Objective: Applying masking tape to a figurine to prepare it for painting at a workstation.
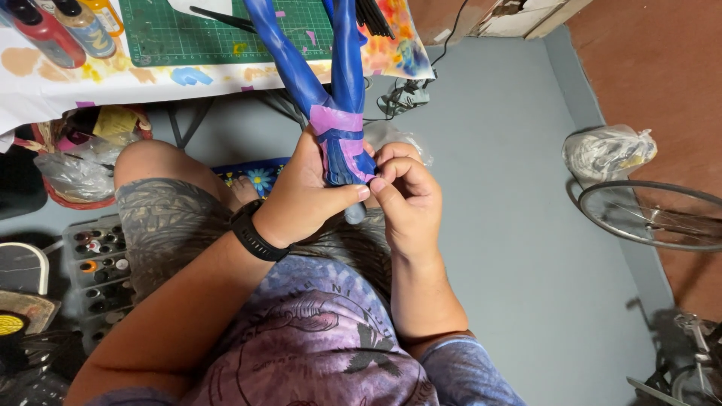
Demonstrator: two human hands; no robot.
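Holding a blue painted figure body with two long legs and purple tape bands [340, 128] at centre frame, above the lap: left hand [304, 197] is wrapped around its lower end, thumb pressed across the front, closed on it. Right hand [410, 199] sits just beside, fingertips [378, 183] pinched at the figure's bottom edge by the purple tape; what exactly they pinch is too small to tell. Figure legs run up toward the top of frame, over the table edge. Black wristband [252, 233] on the left wrist. Surface: table with a paint-stained white cover [45, 83] along the top left, green gridded cutting mat [218, 30] on it, paint bottles [64, 26] at the upper left corner. Room: grey painted floor [511, 225] across the centre and right, reddish-brown floor strip on the far right, spoked bicycle wheel [654, 214] at right edge, white plastic bag [608, 150] above it. Grey tray of small paint pots [96, 263] at lower left, beside the knee.
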